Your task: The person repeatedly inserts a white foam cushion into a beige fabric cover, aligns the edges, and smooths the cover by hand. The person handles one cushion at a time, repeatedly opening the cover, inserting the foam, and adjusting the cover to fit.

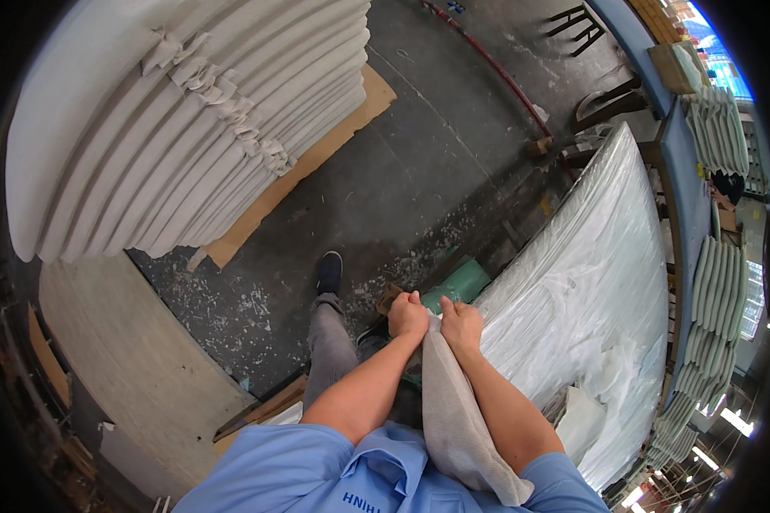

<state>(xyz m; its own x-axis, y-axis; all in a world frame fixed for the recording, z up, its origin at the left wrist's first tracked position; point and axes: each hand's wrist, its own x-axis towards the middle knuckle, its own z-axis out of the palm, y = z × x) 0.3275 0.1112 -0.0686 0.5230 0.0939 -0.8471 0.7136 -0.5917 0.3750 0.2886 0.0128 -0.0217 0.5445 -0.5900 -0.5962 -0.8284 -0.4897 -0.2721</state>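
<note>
Both my hands are closed on the far end of a light grey fabric cushion [458, 419], or a filled cover shaped like one. My left hand [408, 318] pinches one side of that end, fingers curled in, and my right hand [461, 327] grips the other side right beside it. From there the cushion runs back between my forearms, widening toward my chest, where its rounded corner rests against my blue shirt. Bunched white material shows between my fists. The exact edge under my fingers is hidden.
A tall stack of pale cushions [205, 154] stands on cardboard [334, 137] at the far left. At my right is a table covered in clear plastic film [565, 299]. A green roll [460, 284] lies beyond my hands. White scraps [257, 312] litter the floor; a wooden board [137, 333] lies left.
</note>
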